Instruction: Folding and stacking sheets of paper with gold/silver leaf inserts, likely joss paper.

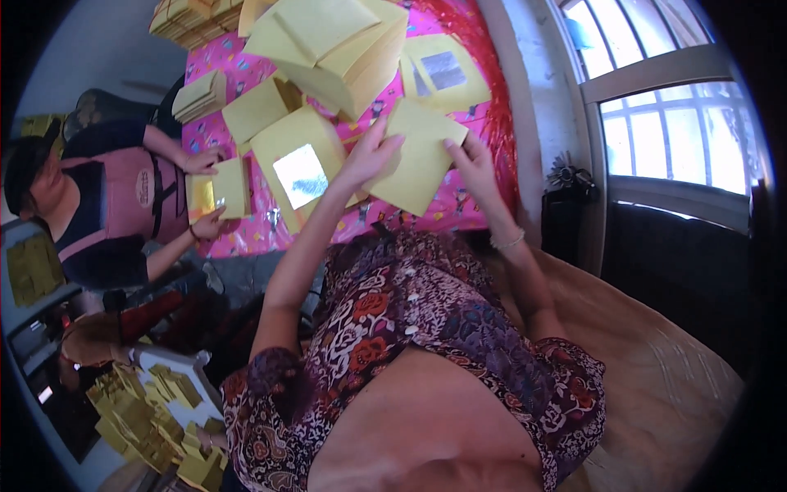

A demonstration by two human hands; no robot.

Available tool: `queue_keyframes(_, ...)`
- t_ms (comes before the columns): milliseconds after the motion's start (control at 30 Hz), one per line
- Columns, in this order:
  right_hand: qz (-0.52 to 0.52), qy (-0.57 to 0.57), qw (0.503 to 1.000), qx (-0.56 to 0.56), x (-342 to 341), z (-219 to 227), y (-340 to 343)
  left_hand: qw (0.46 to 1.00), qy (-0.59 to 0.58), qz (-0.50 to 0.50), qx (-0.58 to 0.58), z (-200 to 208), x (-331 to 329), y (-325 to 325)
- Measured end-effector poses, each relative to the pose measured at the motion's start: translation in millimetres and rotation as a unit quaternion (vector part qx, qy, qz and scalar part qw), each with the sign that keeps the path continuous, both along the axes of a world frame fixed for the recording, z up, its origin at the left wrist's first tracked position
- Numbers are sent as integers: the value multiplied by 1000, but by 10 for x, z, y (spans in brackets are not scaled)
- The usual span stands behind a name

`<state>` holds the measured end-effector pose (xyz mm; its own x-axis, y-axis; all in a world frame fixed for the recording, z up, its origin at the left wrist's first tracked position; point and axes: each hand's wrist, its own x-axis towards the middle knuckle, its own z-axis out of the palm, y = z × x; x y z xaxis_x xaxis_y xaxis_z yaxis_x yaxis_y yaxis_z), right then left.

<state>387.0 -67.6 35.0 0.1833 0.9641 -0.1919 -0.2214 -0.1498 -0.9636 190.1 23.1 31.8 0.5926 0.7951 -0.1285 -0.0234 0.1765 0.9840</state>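
A flat, squarish yellow paper sheet (420, 152) is tilted between my two hands above the pink table. My right hand (475, 162) pinches its right edge, thumb on top and fingers underneath. At the left edge, my left hand (370, 156) grips the sheet with its fingers pointing away from me; part of that grip is hidden. Beside my left forearm lies a yellow paper piece with a shiny silver panel (302, 174). Another yellow piece with a silver panel (443, 71) lies beyond the sheet. Farther off stands a large pile of yellow papers (340, 49).
A pink patterned cloth (266, 234) covers the table. On the left, a co-worker in a pink apron (141, 197) handles a yellow paper piece with a gold panel (201, 197). Bundled yellow stacks (193, 23) stand at the far left. A barred window (676, 139) is on the right.
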Motion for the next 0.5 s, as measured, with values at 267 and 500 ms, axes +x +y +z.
queue_keyframes(267,10,31,990,-135,281,-314,195,952,256,-106,129,-283,-28,695)
queue_keyframes(500,-40,114,980,-157,85,-584,11,970,200,18,138,-491,-105,641)
